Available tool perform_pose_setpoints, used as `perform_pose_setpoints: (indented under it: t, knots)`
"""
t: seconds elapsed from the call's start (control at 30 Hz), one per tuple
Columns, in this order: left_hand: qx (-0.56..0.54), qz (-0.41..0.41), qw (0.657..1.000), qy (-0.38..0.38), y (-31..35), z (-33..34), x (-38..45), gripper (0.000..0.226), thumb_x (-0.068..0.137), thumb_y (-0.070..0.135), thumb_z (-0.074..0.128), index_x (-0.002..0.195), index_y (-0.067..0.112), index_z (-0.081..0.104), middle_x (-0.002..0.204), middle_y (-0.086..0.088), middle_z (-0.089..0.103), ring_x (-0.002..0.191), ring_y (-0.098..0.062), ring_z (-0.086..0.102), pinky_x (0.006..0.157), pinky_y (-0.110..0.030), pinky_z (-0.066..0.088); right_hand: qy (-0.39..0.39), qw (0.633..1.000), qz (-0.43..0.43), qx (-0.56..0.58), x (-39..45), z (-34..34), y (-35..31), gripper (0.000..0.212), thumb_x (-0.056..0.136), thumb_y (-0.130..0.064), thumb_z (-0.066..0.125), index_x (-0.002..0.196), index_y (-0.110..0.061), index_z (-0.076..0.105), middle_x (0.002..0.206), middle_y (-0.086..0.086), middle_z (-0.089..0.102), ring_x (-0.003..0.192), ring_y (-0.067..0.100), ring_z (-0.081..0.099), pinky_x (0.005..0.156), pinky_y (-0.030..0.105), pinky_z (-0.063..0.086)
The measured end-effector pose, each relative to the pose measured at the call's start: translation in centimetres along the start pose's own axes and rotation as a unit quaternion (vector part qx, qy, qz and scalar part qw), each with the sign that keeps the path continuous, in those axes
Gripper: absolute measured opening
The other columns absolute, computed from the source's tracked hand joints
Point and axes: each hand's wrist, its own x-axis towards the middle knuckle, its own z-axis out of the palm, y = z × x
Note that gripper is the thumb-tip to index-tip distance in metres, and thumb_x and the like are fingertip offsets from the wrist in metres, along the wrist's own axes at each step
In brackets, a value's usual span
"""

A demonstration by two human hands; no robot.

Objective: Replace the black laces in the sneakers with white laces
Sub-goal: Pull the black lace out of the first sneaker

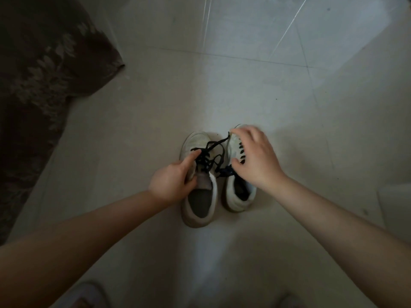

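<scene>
Pale, glossy floor tiles (244,85) are carrying a pair of worn off-white sneakers, standing side by side with toes pointing away from the person. Taking the left sneaker (198,181) as landmark: the left hand (172,180) is gripping its tongue and collar, thumb tucked inside the opening, index finger lying extended along the black laces (209,156). Those laces are sitting loose and tangled over the eyelets, one strand trailing across to the toe of the right sneaker (239,174), which is standing just beside the landmark on its right. The right hand (255,156) is hovering spread over that shoe's upper, fingers relaxed and apart, fingertips reaching the toe area; whether it is pinching the lace end cannot be told. Black lacing is showing along the right sneaker's eyelets. Both shoes are showing padded white collars and dark grey insoles. Far to the landmark's left, a dark brown fabric (44,74) with a leaf pattern is lying on the tiles.
</scene>
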Motion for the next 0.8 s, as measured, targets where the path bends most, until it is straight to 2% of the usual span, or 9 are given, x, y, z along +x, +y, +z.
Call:
perform_pose_setpoints:
  t: [0.07,0.13,0.27,0.4,0.5,0.6,0.67,0.73,0.8]
  knots:
    - [0.011,0.0,1.0,0.006,0.2,0.0,0.0,0.069,0.088,0.035,0.054,0.148,0.032,0.019,0.097,-0.007,0.065,0.087,-0.03,0.063,0.066,-0.035,0.048,-0.022,0.994,-0.101,-0.026,-0.2,0.2,-0.8,0.039,0.078,-0.021,0.06,0.116,-0.016,0.06,0.119,0.003,0.053,0.114,0.023,0.046,0.097,0.038,0.035]
    - [0.016,0.0,1.0,0.007,0.2,0.0,0.1,0.07,0.088,0.035,0.054,0.148,0.031,0.019,0.098,-0.008,0.065,0.088,-0.031,0.063,0.067,-0.035,0.047,-0.052,0.987,-0.143,-0.05,-0.1,0.9,-1.6,0.03,0.084,-0.028,0.056,0.11,-0.018,0.063,0.114,-0.002,0.058,0.111,0.021,0.049,0.093,0.034,0.033]
    - [0.015,-0.004,1.0,0.004,0.3,0.1,0.1,0.071,0.087,0.034,0.054,0.148,0.03,0.018,0.099,-0.008,0.065,0.09,-0.03,0.063,0.067,-0.034,0.046,-0.108,0.982,-0.127,-0.092,0.5,2.8,-2.4,0.032,0.093,-0.034,0.05,0.122,-0.022,0.056,0.12,-0.005,0.055,0.118,0.018,0.044,0.096,0.03,0.027]
    - [0.011,-0.011,1.0,0.003,0.1,0.1,0.2,0.072,0.086,0.03,0.057,0.148,0.029,0.02,0.1,-0.011,0.065,0.091,-0.033,0.063,0.068,-0.036,0.046,-0.134,0.981,-0.109,-0.092,1.8,3.1,-3.3,0.02,0.093,-0.032,0.053,0.107,-0.021,0.062,0.107,-0.002,0.061,0.11,0.02,0.05,0.092,0.033,0.03]
    - [0.005,-0.015,1.0,0.004,-0.6,0.0,0.1,0.071,0.084,0.029,0.058,0.147,0.03,0.024,0.097,-0.011,0.066,0.089,-0.034,0.063,0.067,-0.038,0.048,-0.065,0.993,-0.081,-0.052,2.8,1.2,-2.6,0.015,0.092,-0.027,0.056,0.094,-0.018,0.068,0.098,0.0,0.065,0.096,0.021,0.057,0.085,0.032,0.039]
    - [0.005,-0.007,1.0,0.016,-1.0,0.0,-0.1,0.065,0.083,0.032,0.055,0.144,0.029,0.031,0.095,-0.009,0.067,0.087,-0.032,0.064,0.066,-0.036,0.05,0.049,0.993,0.091,0.051,3.8,-1.7,0.2,0.012,0.093,-0.022,0.053,0.09,-0.018,0.064,0.099,0.004,0.065,0.091,0.022,0.059,0.076,0.03,0.043]
    - [0.019,0.005,0.999,0.035,-1.3,-0.1,-0.3,0.063,0.079,0.04,0.046,0.141,0.029,0.038,0.095,-0.006,0.068,0.087,-0.03,0.065,0.065,-0.033,0.048,0.066,0.985,0.153,0.045,4.1,-2.6,1.6,0.008,0.092,-0.02,0.052,0.087,-0.02,0.058,0.1,0.006,0.062,0.094,0.025,0.058,0.076,0.029,0.043]
    - [0.024,0.014,0.999,0.045,-1.4,0.0,-0.3,0.067,0.072,0.043,0.039,0.138,0.029,0.043,0.097,-0.005,0.069,0.089,-0.03,0.065,0.065,-0.032,0.046,0.047,0.991,0.126,-0.019,3.7,-2.4,1.4,0.007,0.089,-0.018,0.053,0.092,-0.015,0.059,0.105,0.007,0.058,0.102,0.027,0.054,0.082,0.033,0.043]
    - [0.027,0.021,0.998,0.049,-1.5,-0.1,-0.4,0.067,0.071,0.043,0.039,0.136,0.028,0.046,0.097,-0.005,0.069,0.09,-0.03,0.065,0.065,-0.031,0.046,0.018,0.998,0.004,-0.056,2.9,-1.3,-0.6,0.022,0.087,-0.022,0.055,0.107,-0.014,0.06,0.115,0.007,0.057,0.112,0.028,0.048,0.093,0.036,0.038]
